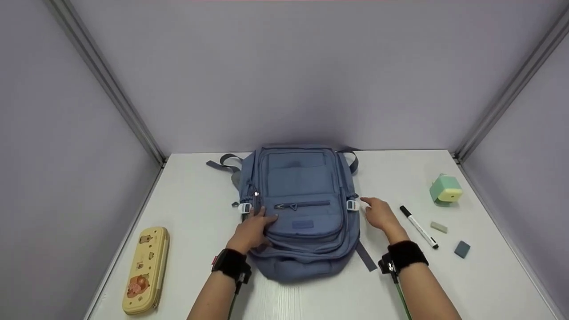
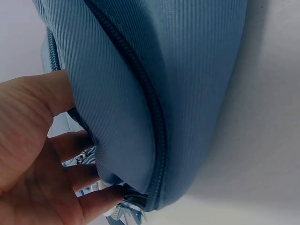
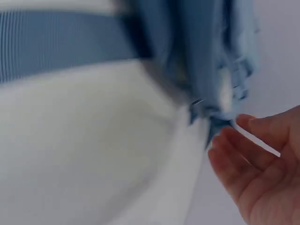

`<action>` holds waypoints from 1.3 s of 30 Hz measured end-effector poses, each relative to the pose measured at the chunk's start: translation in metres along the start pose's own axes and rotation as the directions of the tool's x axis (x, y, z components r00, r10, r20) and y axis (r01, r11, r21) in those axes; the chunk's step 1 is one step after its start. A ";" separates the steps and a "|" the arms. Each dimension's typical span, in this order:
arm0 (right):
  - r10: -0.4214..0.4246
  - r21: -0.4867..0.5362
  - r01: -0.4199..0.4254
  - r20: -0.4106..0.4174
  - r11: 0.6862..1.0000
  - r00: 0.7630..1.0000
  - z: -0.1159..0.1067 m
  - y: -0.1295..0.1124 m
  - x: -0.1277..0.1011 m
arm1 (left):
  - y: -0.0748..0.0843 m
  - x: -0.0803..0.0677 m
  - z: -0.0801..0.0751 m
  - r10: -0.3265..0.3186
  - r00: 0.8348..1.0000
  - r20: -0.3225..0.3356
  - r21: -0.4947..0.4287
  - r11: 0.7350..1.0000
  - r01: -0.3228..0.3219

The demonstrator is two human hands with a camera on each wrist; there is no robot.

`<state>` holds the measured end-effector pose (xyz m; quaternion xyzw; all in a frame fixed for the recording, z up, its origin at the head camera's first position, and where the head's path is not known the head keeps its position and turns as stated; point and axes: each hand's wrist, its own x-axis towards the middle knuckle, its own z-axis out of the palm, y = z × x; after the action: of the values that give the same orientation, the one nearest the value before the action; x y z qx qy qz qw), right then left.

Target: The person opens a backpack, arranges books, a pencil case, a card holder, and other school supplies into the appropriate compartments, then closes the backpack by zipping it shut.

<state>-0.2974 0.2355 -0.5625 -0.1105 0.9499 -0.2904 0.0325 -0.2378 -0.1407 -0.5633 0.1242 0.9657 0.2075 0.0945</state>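
A blue backpack [image 1: 295, 178] lies front side up on the white table, with white buckles [image 1: 352, 205] at both sides. My left hand [image 1: 251, 231] rests on its lower left part, fingers spread toward the left buckle and thumb on the front panel. The left wrist view shows that hand's fingers [image 2: 70, 140] against the bag's edge, beside a dark curved zipper [image 2: 140, 75]. My right hand [image 1: 380, 213] is just off the bag's right side, near the right buckle. In the right wrist view its loosely bent fingers [image 3: 229, 159] are close to a blue strap end [image 3: 219, 129].
A yellow pencil case [image 1: 144, 271] lies at the left. On the right are a green and yellow pencil sharpener [image 1: 446, 190], a white marker [image 1: 418, 226], a small pale green block [image 1: 438, 227] and a dark blue-grey block [image 1: 462, 249]. Panels wall the table's back and sides.
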 end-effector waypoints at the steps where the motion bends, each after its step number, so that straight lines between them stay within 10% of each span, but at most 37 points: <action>1: 0.008 -0.036 -0.007 0.037 0.999 0.999 0.003 0.004 0.004 | 0.000 0.000 0.000 0.002 1.000 0.002 -0.002 1.000 -0.002; 6: -0.020 -0.088 0.038 0.191 0.995 0.981 0.014 0.016 0.019 | 0.000 -0.001 -0.001 0.003 1.000 0.002 -0.008 1.000 -0.003; 23: 0.190 -0.273 -0.119 0.249 0.955 0.950 -0.002 0.006 -0.004 | -0.001 0.001 -0.005 0.001 0.999 0.041 0.017 1.000 -0.001; 29: 0.067 -0.090 -0.060 0.080 0.994 0.995 0.012 0.014 0.012 | -0.001 0.000 -0.005 -0.004 0.999 0.040 0.025 1.000 0.003; 39: 0.042 0.138 -0.038 -0.028 0.990 0.999 0.031 0.026 0.027 | 0.000 -0.003 -0.007 0.022 0.999 0.025 -0.010 1.000 -0.022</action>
<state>-0.3251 0.2339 -0.6025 -0.0845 0.9301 -0.3560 0.0313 -0.2369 -0.1437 -0.5567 0.1369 0.9620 0.2115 0.1051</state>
